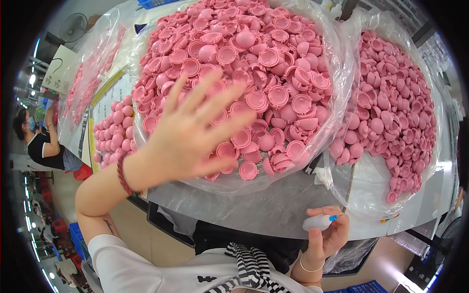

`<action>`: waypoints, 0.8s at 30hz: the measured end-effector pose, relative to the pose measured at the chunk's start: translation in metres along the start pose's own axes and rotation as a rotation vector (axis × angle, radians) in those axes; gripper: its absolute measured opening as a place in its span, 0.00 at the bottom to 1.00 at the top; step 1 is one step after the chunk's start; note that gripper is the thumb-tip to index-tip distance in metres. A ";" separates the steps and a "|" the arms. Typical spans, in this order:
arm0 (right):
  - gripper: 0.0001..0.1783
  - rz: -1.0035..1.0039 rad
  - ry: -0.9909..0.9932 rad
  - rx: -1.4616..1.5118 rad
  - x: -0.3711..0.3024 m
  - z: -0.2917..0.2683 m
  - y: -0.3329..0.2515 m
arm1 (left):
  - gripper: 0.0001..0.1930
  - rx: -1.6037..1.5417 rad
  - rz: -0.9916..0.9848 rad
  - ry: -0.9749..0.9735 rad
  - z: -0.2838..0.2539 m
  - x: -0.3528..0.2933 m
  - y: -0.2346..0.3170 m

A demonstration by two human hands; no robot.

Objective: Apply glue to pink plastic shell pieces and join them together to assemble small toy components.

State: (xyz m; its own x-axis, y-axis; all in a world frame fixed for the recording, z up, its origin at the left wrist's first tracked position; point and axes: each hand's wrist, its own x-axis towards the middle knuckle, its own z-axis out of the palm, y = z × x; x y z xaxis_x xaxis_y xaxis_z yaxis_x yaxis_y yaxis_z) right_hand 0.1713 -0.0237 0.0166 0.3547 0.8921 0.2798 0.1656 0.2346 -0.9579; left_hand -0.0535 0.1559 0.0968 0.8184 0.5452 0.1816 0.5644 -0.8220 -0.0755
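Observation:
Fingers spread, my left hand (188, 129) hovers blurred over the near left part of a big heap of pink plastic half-shells (273, 97), and nothing shows in it. The heap lies on a clear plastic bag (234, 185). Some shells show their hollow side, others their round back. Low at the table's front edge, my right hand (330, 234) is closed around a small white squeeze bottle (316, 223) with a blue needle tip pointing right. To the left of the heap sit several pink balls (115, 129), partly hidden behind my left wrist.
A second bag (361, 180) with smaller pink parts (395, 107) spreads on the right. More pink pieces (95, 73) lie in plastic at the far left. The grey table edge (234, 215) curves in front of me. A co-worker (41, 139) sits at the left, near a fan (73, 27).

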 end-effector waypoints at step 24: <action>0.16 -0.019 0.040 0.086 -0.001 0.000 0.001 | 0.21 -0.040 0.080 0.500 0.020 0.077 -0.114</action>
State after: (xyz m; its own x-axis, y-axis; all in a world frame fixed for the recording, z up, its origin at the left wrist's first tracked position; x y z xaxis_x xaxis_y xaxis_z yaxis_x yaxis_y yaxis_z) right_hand 0.1709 -0.0238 0.0151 0.3888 0.8717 0.2983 0.0939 0.2846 -0.9540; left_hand -0.0531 0.2951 0.1001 0.7020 0.3426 0.6244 0.4893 -0.8691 -0.0732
